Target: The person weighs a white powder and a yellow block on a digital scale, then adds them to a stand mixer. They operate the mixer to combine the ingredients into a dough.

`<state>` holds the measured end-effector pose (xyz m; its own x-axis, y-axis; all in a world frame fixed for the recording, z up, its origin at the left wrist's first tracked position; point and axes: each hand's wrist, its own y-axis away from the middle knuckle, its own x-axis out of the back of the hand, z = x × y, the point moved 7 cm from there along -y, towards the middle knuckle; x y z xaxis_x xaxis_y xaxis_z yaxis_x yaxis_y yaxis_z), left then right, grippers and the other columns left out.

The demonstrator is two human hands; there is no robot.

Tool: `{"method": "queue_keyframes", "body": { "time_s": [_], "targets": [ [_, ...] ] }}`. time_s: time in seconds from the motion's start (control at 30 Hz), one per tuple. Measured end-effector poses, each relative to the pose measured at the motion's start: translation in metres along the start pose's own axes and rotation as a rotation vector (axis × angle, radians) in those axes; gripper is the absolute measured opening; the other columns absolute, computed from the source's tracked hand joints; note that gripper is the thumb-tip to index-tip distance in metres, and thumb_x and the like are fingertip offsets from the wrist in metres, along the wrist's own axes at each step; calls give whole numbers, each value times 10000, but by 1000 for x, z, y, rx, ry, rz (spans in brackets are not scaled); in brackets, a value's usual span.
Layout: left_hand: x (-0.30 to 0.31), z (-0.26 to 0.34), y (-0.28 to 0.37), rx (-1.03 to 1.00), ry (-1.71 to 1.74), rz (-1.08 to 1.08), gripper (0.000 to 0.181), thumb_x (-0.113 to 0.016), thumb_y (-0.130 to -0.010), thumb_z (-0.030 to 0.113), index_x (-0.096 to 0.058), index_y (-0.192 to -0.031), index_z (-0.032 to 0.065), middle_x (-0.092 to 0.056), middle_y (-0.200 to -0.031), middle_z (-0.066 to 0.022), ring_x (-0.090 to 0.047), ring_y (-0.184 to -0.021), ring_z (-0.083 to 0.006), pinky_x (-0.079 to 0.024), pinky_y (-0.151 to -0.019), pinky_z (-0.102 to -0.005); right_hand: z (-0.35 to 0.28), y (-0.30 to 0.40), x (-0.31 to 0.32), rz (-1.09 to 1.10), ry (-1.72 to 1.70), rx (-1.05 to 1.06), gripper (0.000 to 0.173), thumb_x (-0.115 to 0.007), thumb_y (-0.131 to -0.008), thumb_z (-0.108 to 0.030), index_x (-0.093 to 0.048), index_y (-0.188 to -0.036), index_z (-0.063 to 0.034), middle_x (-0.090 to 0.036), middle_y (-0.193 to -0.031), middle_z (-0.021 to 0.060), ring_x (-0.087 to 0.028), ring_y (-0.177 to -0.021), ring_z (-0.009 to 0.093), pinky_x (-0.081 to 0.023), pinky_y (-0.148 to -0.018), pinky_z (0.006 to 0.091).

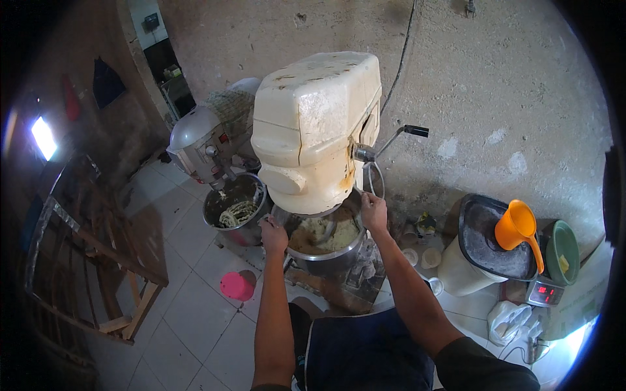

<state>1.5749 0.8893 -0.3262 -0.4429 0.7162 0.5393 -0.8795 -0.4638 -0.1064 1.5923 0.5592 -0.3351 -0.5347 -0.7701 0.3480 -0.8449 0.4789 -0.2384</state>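
Note:
A large cream-coloured planetary mixer (pixel 313 132) with rust streaks stands before me. Under its head is a steel mixing bowl (pixel 323 256) holding pale dough or batter (pixel 342 227), with part of a metal beater in it. My left hand (pixel 274 235) is closed at the bowl's left side, apparently on a handle or the rim guard; the exact part is hidden by my fingers. On the right side, my right hand (pixel 374 211) grips an edge or handle beside the bowl, just below the mixer's head. Which part it holds cannot be told.
Left of the bowl stands a smaller mixer (pixel 195 141) with its own bowl (pixel 254 234) and whisk. A pink plastic cup (pixel 236 286) is on the tiled floor. To the right are an orange dipper (pixel 516 225) on a lidded bin (pixel 469 264), a green basin (pixel 555 251) and a digital scale (pixel 544 293).

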Motion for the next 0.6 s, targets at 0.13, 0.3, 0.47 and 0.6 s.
{"method": "queue_keyframes", "body": {
  "time_s": [0.13,0.3,0.47,0.6],
  "targets": [
    [-3,-14,-11,-65,52,14,409,-321,-983,323,-442,-1094,-51,-562,-1056,-323,-513,-1030,-498,-395,-865,-518,-3,1,-3,-49,7,-34,340,-497,-891,-363,-665,-1064,-123,-648,-898,218,-625,-882,397,-475,-762,450],
    [-5,-10,-7,-22,50,4,407,-320,-983,322,-450,-1092,-48,-560,-1060,-324,-515,-1025,-496,-396,-864,-515,-1,2,-1,-46,8,-27,342,-493,-893,-361,-659,-1084,-131,-650,-917,213,-624,-888,395,-477,-768,444],
    [-2,-9,-9,-44,72,2,411,-326,-981,325,-451,-1107,-45,-559,-1074,-318,-515,-1034,-490,-398,-868,-512,-5,1,-2,-67,18,-51,348,-492,-892,-369,-658,-1082,-130,-646,-941,214,-623,-894,392,-479,-774,442],
    [-6,-13,-8,16,24,-24,403,-334,-980,318,-455,-1115,-42,-558,-1086,-315,-514,-1044,-485,-399,-871,-508,-2,1,-1,-49,53,-27,350,-490,-891,-371,-659,-1080,-131,-647,-945,213,-622,-901,394,-479,-781,440]
  ]
}}
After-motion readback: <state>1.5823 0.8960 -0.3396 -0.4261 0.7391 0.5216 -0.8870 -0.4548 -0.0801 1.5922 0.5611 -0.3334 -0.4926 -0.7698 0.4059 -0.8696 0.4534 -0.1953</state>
